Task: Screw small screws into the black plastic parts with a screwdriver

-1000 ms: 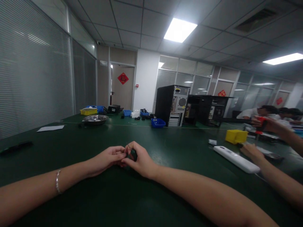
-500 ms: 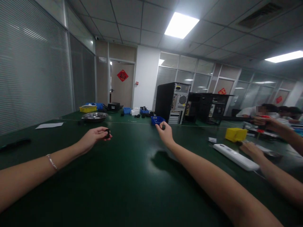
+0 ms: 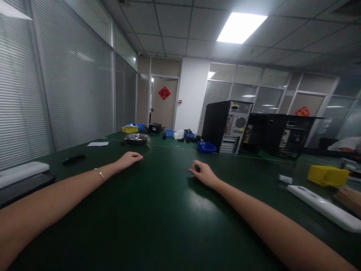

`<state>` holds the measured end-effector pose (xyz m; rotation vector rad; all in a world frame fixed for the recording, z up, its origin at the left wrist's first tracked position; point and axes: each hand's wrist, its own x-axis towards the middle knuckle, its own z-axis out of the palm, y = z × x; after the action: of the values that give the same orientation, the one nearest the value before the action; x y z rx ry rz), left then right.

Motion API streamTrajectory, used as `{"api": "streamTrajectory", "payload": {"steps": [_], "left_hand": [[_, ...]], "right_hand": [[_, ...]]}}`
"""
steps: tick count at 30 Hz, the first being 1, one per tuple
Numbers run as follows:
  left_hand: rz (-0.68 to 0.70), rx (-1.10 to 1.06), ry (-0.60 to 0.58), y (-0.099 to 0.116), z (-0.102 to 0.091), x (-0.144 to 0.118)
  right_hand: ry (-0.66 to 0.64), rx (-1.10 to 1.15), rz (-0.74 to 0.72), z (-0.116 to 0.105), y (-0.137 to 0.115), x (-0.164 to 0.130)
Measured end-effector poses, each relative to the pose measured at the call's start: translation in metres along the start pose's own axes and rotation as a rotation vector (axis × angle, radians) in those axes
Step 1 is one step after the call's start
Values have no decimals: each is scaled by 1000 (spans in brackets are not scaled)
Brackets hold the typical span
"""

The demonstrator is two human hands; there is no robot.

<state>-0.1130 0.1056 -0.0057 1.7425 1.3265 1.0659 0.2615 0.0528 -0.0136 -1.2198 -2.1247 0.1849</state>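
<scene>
My left hand [image 3: 128, 158] lies palm down on the green table [image 3: 158, 210], well to the left, its fingers pointing right; whatever is under it is hidden. My right hand [image 3: 205, 174] rests on the table further right, with its fingers pinched on a small black tool [image 3: 196, 167] whose thin tip sticks up and to the left. The two hands are about a forearm's length apart.
A metal bowl [image 3: 137, 138], a white sheet [image 3: 97, 143] and a black item [image 3: 73, 159] lie beyond my left hand. A blue bin [image 3: 206, 146] and computer towers [image 3: 227, 126] stand behind. At right are a yellow bin [image 3: 327, 175], a white power strip [image 3: 321, 207] and a co-worker's hand [image 3: 349, 197].
My hands, joined on a small black part a second ago, have pulled apart. Both then lowered to the table, and the view has swung left.
</scene>
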Motion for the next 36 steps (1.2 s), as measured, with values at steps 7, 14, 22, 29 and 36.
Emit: {"api": "streamTrajectory", "payload": {"steps": [7,14,22,29,36], "left_hand": [[83,151,-383,30,27,-26],[203,334,-576,53,46,-46],[325,443,-546,64,58,-60],[404,492,-557,76,51,-71],[386,832,-331,72,-58,-97]], "right_hand": [[-94,-53,-9,4,-2,0],[-115,-87,12,4,1,-1],[-113,-145,6,2,-2,-1],[-143,-149,2,5,-4,-1],[-181,-168,-27,9,-3,1]]}}
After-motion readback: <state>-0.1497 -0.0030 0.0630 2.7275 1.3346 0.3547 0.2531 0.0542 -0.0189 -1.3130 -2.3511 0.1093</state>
